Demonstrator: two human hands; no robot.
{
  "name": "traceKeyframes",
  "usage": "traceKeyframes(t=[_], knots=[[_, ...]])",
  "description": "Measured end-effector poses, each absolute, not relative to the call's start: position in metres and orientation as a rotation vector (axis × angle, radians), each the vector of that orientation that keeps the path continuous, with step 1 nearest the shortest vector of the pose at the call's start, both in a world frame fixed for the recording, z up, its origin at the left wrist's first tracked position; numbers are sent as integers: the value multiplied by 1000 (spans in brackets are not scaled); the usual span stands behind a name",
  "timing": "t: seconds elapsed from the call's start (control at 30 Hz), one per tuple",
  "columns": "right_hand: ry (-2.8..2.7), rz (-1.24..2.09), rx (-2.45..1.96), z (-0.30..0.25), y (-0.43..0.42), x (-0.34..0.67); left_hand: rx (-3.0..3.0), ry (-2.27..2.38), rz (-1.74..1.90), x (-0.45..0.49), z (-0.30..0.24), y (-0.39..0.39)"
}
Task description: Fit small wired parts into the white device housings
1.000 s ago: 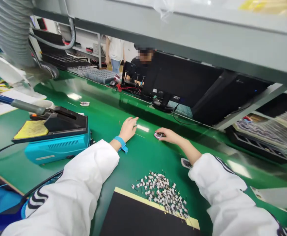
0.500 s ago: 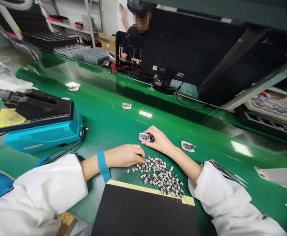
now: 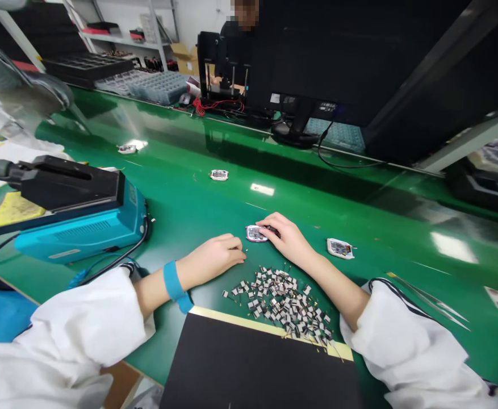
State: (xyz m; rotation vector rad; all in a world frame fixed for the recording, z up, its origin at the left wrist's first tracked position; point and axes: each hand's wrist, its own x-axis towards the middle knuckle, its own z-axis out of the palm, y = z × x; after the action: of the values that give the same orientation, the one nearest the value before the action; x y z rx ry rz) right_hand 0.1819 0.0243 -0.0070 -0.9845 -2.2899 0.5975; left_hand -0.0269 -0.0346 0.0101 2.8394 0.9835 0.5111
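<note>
My right hand (image 3: 289, 241) grips the right edge of a small circuit board in a pale frame (image 3: 255, 233), which is at the green mat's surface beyond the pile. My left hand (image 3: 214, 258), wearing a blue wrist strap (image 3: 174, 281), has its fingers pinched together just left of that board. A tiny pale bit shows by the left fingertips, too small to make out. Between my forearms lies a heap of small whitish block parts with thin leads (image 3: 287, 301), some resting on the yellow edge of a black sheet (image 3: 261, 363).
More framed boards lie to the right (image 3: 340, 248), ahead (image 3: 218, 175) and at far left. A teal soldering station (image 3: 82, 227) with a yellow sponge stands left. Tweezers (image 3: 431, 301) lie beside my right sleeve. A monitor (image 3: 317, 57) stands behind; a person is beyond it.
My left hand has lifted off the edge of the heap and moved slightly away from it, up toward the board. My right fingers now reach further over the board. The view has shifted slightly.
</note>
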Motion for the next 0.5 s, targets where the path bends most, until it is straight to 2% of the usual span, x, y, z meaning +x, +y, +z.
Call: traceKeyframes(t=[0.3, 0.5], knots=[[-2285, 619, -1003, -5, 25, 179, 2737, 972, 517, -36, 14, -32], [-2361, 697, -962, -2, 18, 186, 2680, 1157, 604, -30, 19, -25]])
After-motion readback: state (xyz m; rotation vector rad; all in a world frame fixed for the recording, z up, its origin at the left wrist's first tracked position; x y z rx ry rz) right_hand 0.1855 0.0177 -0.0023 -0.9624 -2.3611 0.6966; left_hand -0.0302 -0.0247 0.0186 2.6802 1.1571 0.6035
